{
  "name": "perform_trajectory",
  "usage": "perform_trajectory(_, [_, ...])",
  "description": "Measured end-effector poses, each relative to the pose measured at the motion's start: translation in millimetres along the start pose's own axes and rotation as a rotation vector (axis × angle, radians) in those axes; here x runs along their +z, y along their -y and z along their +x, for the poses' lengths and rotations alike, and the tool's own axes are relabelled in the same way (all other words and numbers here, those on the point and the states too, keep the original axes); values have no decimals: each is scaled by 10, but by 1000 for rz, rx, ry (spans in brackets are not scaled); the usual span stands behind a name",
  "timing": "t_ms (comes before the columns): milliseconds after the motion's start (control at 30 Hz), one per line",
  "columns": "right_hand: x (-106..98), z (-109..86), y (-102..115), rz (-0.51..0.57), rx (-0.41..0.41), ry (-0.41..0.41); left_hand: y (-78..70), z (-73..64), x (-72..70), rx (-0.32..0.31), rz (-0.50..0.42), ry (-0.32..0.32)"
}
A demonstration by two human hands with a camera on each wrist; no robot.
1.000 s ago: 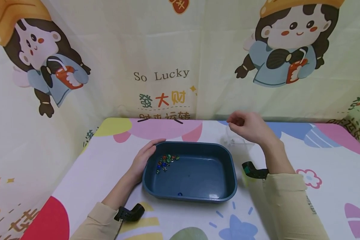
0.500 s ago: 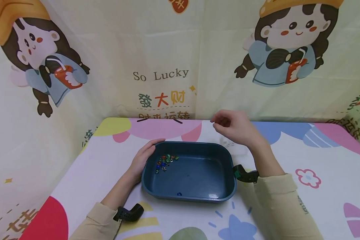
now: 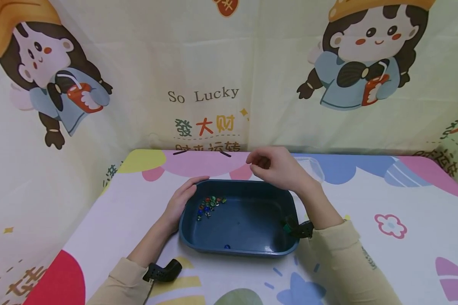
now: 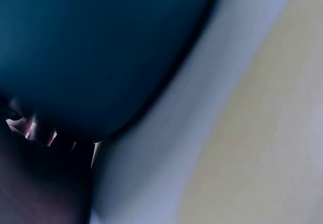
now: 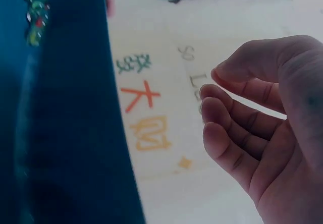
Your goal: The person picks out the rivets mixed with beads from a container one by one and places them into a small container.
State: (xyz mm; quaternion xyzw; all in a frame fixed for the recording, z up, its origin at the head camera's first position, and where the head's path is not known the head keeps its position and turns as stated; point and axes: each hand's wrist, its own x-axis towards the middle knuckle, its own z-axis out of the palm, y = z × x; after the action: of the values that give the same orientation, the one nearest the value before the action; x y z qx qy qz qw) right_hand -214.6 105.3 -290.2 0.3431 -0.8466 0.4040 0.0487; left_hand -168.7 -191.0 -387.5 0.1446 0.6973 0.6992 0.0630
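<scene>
My tan sleeves (image 3: 355,262) run off the bottom edge of the head view, a black wrist device (image 3: 162,271) strapped on the left arm. Just beyond, at bottom centre, sits the dark blue tray (image 3: 248,220); one blue marble (image 3: 227,246) lies by its near wall, and coloured marbles (image 3: 213,202) cluster at its upper left, too small for me to count. My left hand (image 3: 179,205) rests along the tray's left side, fingers extended, their undersides hidden; the left wrist view shows them only dark and blurred. My right hand (image 3: 275,167) hangs over the far rim, covering part of it, fingers loosely bent, thumb near the fingertips. Behind that wrist a clear box (image 3: 314,165) is half hidden, its contents unreadable. The white tabletop (image 3: 381,195) carries bright printed shapes. A cream cloth (image 3: 206,59) hangs behind, lettered "So Lucky", its cartoon girls cropped at the top.
</scene>
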Motion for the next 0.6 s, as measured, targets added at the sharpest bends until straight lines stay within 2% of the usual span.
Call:
perform_trajectory(333, [325, 109, 5, -40, -122, 76, -5, -5, -2, -7, 2, 0])
perform_trajectory(600, [440, 118, -13, -34, -228, 138, -13, -7, 6, -14, -6, -7])
